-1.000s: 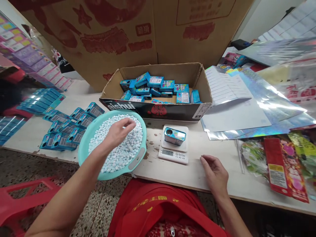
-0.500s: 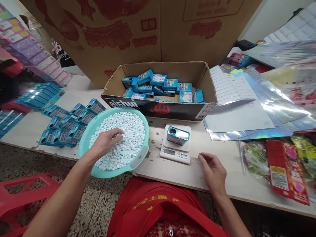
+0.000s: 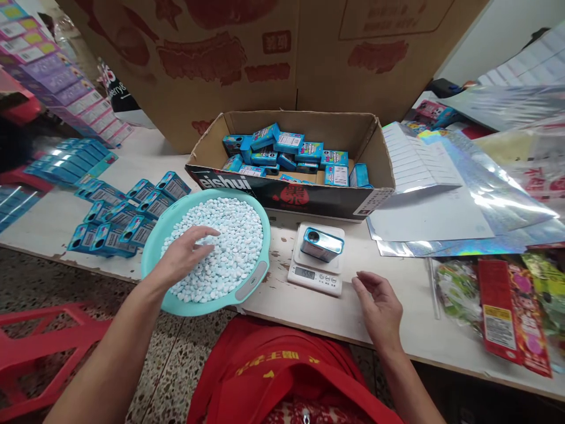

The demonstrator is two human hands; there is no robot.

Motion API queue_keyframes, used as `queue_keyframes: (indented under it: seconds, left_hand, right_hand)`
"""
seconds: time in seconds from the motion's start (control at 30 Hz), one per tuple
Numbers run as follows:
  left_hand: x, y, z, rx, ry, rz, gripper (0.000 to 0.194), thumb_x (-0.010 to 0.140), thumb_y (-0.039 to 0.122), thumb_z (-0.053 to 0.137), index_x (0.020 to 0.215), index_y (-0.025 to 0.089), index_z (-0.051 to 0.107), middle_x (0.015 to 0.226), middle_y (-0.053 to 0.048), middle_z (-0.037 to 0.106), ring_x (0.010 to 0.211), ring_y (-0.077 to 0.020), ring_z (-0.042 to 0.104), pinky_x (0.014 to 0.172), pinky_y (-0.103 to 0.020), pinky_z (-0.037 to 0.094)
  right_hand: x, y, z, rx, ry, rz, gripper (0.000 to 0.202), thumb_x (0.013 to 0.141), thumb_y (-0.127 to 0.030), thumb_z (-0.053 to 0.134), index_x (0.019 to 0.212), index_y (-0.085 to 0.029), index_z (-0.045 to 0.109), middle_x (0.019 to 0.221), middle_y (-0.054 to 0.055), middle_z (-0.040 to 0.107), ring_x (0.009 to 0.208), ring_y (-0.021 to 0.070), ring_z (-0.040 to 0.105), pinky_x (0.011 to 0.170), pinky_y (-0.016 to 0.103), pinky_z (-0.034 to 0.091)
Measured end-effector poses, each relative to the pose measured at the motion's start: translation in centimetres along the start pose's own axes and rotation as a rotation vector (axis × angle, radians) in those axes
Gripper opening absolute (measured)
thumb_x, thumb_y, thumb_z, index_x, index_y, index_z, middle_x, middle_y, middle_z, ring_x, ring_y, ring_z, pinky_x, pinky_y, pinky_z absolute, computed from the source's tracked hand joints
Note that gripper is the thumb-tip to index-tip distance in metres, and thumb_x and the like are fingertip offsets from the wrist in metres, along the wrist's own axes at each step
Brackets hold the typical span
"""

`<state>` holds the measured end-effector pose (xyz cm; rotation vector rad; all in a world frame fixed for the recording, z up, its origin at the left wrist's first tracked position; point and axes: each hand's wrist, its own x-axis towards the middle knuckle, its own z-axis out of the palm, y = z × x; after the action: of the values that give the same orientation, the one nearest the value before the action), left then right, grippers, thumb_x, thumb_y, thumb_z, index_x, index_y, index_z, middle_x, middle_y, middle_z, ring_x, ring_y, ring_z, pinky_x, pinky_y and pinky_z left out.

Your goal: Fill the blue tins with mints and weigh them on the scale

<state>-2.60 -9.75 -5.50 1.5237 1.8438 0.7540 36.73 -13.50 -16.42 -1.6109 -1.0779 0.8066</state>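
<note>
My left hand (image 3: 188, 254) is over a turquoise basin (image 3: 154, 247) full of small pale-blue and white candies (image 3: 233, 241). Its thumb and fingers are spread apart and I see nothing held between them. My right hand (image 3: 380, 306) lies on its side on the table, right of a white digital kitchen scale (image 3: 314, 284), not touching it. Its fingers are loosely bent, apart from the thumb, and hold nothing visible. On the scale's platform stands a shiny blue small box (image 3: 322, 244) with a round dark hole in its top.
Behind the basin stands an open cardboard box (image 3: 282, 200) with several small blue boxes (image 3: 289, 141) inside. More blue boxes (image 3: 121, 227) are grouped left of the basin. Holographic sheets (image 3: 507, 194) and red snack packets (image 3: 497, 312) lie at the right. A red stool (image 3: 48, 347) is at lower left.
My left thumb and fingers have parted and the hand has turned slightly above the candies. The right hand stays beside the scale. The whole view has shifted a little.
</note>
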Motion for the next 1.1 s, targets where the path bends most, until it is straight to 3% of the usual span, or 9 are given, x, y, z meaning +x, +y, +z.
queue_keyframes:
  seconds: [0.07,0.17,0.27,0.33,0.43,0.6,0.77,0.93,1.1]
  left_hand:
    - [-0.6,0.2,0.4,0.068,0.042,0.045,0.028,0.073,0.043,0.066,0.095,0.027,0.071,0.117,-0.006,0.064,0.109,-0.0279,0.056,0.081,-0.031,0.047]
    - [-1.4,1.1,1.8,-0.019,0.109,-0.003,0.028,0.077,0.046,0.062,0.093,0.024,0.070,0.109,-0.006,0.066,0.099,-0.0257,0.060,0.080,-0.032,0.048]
    - [-2.1,2.3,3.5,-0.196,0.154,-0.036,0.027,0.075,0.045,0.065,0.088,0.022,0.070,0.099,-0.006,0.068,0.093,-0.0236,0.060,0.083,-0.033,0.047]
    - [-2.4,3.1,4.5,-0.392,0.175,-0.075,0.028,0.071,0.044,0.070,0.087,0.020,0.070,0.094,-0.006,0.069,0.091,-0.0220,0.061,0.084,-0.032,0.047]
    - [-2.4,4.6,5.6,-0.817,0.151,-0.191,0.034,0.069,0.043,0.074,0.090,0.017,0.069,0.093,-0.009,0.070,0.089,-0.0215,0.064,0.080,-0.031,0.049]
    - [-0.9,7.4,6.5,-1.403,0.103,-0.388,0.030,0.086,0.040,0.060,0.100,0.015,0.066,0.107,-0.013,0.068,0.090,-0.0185,0.065,0.078,-0.029,0.050]
    - [0.5,7.9,6.4,-1.573,0.133,-0.509,0.026,0.090,0.036,0.055,0.090,0.013,0.067,0.090,-0.010,0.065,0.073,-0.0141,0.062,0.069,-0.027,0.050]
    - [0.4,7.0,5.9,-1.624,0.119,-0.449,0.021,0.086,0.031,0.060,0.084,0.012,0.068,0.086,-0.009,0.066,0.073,-0.0144,0.062,0.071,-0.028,0.050]
    - [0.3,6.6,6.2,-1.574,0.155,-0.400,0.010,0.077,0.008,0.062,0.079,0.011,0.072,0.089,-0.008,0.067,0.077,-0.0121,0.062,0.077,-0.026,0.049]
  right_hand:
    - [0.5,-1.0,1.0,0.020,-0.021,-0.081,0.051,0.070,-0.047,0.074,0.109,-0.019,0.057,0.111,0.012,0.064,0.099,0.0246,0.062,0.087,0.045,0.052]
    - [2.0,-2.7,3.0,-0.021,-0.100,-0.235,0.068,0.065,-0.046,0.078,0.122,-0.021,0.050,0.125,0.012,0.058,0.113,0.0266,0.056,0.091,0.044,0.050]
    - [3.7,-4.6,4.7,-0.108,-0.189,-0.267,0.050,0.070,-0.052,0.072,0.106,-0.021,0.058,0.105,0.007,0.066,0.097,0.0241,0.061,0.087,0.041,0.050]
    - [4.6,-6.4,5.3,-0.142,-0.229,-0.310,0.040,0.072,-0.053,0.069,0.096,-0.021,0.061,0.092,0.004,0.067,0.087,0.0223,0.062,0.082,0.038,0.050]
    - [5.2,-10.3,5.8,-0.166,-0.279,-0.546,0.032,0.075,-0.047,0.069,0.096,-0.023,0.064,0.091,0.003,0.066,0.085,0.0215,0.061,0.079,0.036,0.049]
    - [4.9,-15.5,8.6,-0.188,-0.376,-0.883,0.027,0.080,-0.043,0.068,0.099,-0.025,0.066,0.092,0.005,0.067,0.087,0.0236,0.062,0.082,0.039,0.046]
    - [4.6,-15.9,12.1,-0.254,-0.463,-0.952,0.025,0.083,-0.044,0.064,0.100,-0.025,0.065,0.091,0.003,0.069,0.089,0.0230,0.063,0.085,0.038,0.044]
    - [4.6,-15.8,12.8,-0.270,-0.426,-0.990,0.026,0.083,-0.045,0.063,0.101,-0.026,0.065,0.094,0.004,0.070,0.091,0.0235,0.063,0.084,0.037,0.043]
    - [4.9,-15.4,13.3,-0.295,-0.442,-0.975,0.027,0.083,-0.045,0.063,0.100,-0.024,0.066,0.091,0.004,0.069,0.087,0.0229,0.063,0.079,0.036,0.042]
